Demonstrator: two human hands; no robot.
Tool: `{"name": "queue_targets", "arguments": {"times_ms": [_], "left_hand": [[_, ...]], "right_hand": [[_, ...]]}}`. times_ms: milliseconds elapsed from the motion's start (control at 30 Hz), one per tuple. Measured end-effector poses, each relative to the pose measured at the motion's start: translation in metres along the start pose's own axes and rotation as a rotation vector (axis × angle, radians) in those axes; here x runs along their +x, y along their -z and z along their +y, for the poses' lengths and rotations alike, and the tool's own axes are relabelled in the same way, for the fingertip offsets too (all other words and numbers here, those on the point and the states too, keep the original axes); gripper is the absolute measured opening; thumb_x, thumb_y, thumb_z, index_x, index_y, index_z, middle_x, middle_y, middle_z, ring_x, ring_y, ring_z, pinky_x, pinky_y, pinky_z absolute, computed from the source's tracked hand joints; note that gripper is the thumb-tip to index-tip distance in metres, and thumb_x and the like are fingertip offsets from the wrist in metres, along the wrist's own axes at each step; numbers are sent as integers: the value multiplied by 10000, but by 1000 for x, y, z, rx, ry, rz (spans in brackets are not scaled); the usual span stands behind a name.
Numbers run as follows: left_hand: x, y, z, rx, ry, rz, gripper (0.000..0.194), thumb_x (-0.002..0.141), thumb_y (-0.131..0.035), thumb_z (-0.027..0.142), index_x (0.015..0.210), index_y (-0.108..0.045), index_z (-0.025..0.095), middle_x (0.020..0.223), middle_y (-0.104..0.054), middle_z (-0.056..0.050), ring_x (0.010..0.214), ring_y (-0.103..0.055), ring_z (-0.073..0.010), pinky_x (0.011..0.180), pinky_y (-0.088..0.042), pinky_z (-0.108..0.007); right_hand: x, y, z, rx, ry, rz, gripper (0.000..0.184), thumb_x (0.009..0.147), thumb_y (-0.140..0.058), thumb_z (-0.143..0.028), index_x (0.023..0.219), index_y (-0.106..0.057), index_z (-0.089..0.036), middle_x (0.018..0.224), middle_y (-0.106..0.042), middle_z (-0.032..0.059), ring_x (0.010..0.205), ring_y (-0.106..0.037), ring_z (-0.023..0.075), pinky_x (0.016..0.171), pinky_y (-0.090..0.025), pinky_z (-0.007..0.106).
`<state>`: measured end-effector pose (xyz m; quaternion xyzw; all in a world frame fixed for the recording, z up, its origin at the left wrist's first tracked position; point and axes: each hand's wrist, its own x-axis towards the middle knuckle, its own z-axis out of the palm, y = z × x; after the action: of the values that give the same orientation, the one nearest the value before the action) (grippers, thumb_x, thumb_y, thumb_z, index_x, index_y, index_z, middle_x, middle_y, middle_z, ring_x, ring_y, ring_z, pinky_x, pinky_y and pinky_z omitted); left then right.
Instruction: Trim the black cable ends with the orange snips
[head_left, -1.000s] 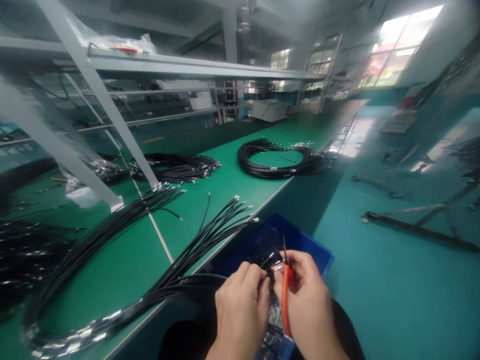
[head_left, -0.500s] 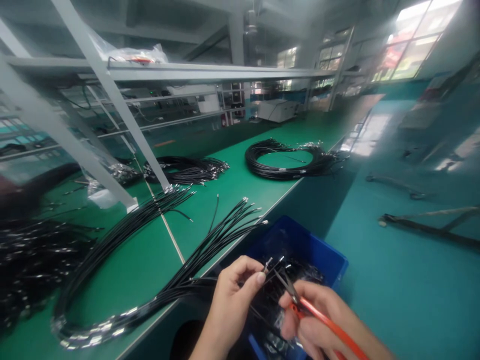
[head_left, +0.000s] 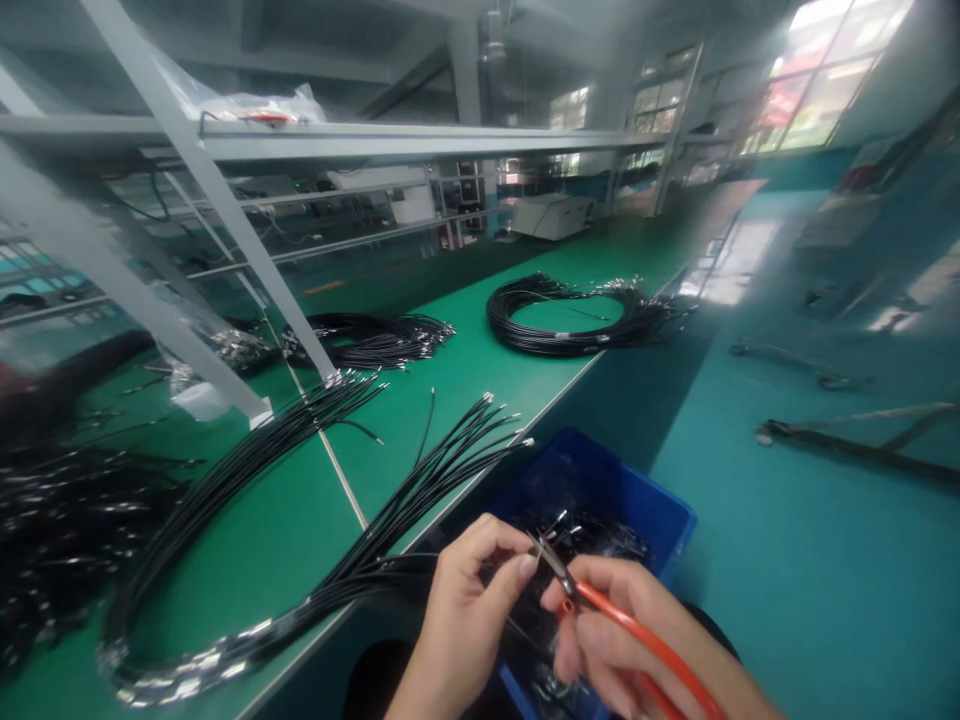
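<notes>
In the head view, my left hand [head_left: 476, 600] is closed, thumb and forefinger pinching the end of a black cable; the tip itself is mostly hidden. My right hand [head_left: 622, 625] grips red-handled scissors [head_left: 559, 570]. Their thin metal blades reach the left fingertips and meet the pinched end. Whether the blades are closed on it I cannot tell. Left of my hands lies a bent bundle of black cables [head_left: 300, 615] with metal-tipped ends, part of it running towards my left hand. Below both hands stands a blue bin [head_left: 652, 510] holding dark cable pieces and clear plastic.
On the green bench [head_left: 405, 420] lie a coiled cable bundle [head_left: 555, 340], another cable bundle [head_left: 375, 340] and a dark cable pile [head_left: 75, 540] at left. White shelf posts [head_left: 247, 240] rise from the bench. A wheeled stand [head_left: 862, 455] is on the floor at right.
My right hand has moved the scissors left and slightly up, bringing their blades from beside the cable end to the left fingertips. My left hand keeps its pinch.
</notes>
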<state>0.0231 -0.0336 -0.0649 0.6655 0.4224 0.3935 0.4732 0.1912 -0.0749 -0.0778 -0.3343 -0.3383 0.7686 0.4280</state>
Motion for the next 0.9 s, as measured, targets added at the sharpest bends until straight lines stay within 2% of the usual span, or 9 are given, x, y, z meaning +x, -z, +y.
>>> {"name": "queue_targets", "arguments": {"times_ms": [100, 167, 333, 500, 600, 667, 733, 900], "left_hand": [[1, -1, 0, -5, -32, 15, 112, 838, -576, 235, 755, -631, 183, 745, -585, -9, 712, -546, -155, 664, -412, -248], [2, -2, -1, -7, -51, 31, 98, 833, -579, 221, 757, -630, 187, 747, -585, -6, 713, -545, -153, 664, -413, -246], [3, -2, -4, -5, -43, 59, 87, 819, -584, 216, 750, -625, 182, 738, -579, -6, 705, -541, -155, 659, -412, -248], [3, 1, -5, 2, 30, 67, 94, 819, -581, 245, 768, -616, 174, 741, -587, -12, 716, -541, -167, 664, -410, -255], [3, 2, -3, 35, 32, 65, 110, 811, -592, 252, 742, -618, 171, 721, -577, -8, 698, -534, -161, 657, -406, -251], [1, 0, 0, 77, 18, 74, 113, 804, -602, 247, 720, -615, 173, 702, -566, 1, 679, -529, -153, 643, -401, -242], [0, -3, 2, 139, -7, 89, 109, 802, -603, 228, 705, -607, 178, 688, -562, 8, 660, -528, -144, 621, -396, -232], [-5, -15, 4, 368, -106, 112, 130, 829, -543, 169, 717, -607, 188, 680, -564, -2, 621, -536, -142, 578, -394, -231]], "right_hand": [[2, 0, -1, -12, -22, -28, 383, 699, -709, -378, 930, -555, -113, 688, -700, 86, 343, -437, 17, 328, -273, 133], [4, -2, -3, -53, -45, -3, 367, 702, -697, -374, 922, -544, -123, 671, -697, 73, 330, -426, 18, 323, -278, 136], [7, -9, -4, -372, -159, 218, 178, 664, -648, -172, 796, -527, -172, 521, -617, -35, 286, -366, 27, 327, -256, 164], [2, -6, 6, -436, 82, 210, 232, 564, -636, -36, 732, -593, -190, 519, -498, -81, 480, -422, 83, 461, -306, 207], [3, -6, 8, -380, 215, 377, 262, 601, -659, -74, 811, -603, -221, 579, -562, -58, 529, -496, 117, 505, -378, 228], [7, -10, 5, -313, 313, 515, 286, 613, -707, -141, 862, -595, -229, 651, -619, -27, 597, -562, 145, 566, -434, 248], [11, -16, 1, -236, 377, 597, 331, 612, -754, -225, 898, -589, -224, 716, -652, 2, 661, -592, 162, 608, -459, 256], [17, -25, -4, -122, 366, 613, 373, 639, -769, -371, 905, -568, -204, 634, -606, -20, 493, -497, 95, 461, -402, 204]]}}
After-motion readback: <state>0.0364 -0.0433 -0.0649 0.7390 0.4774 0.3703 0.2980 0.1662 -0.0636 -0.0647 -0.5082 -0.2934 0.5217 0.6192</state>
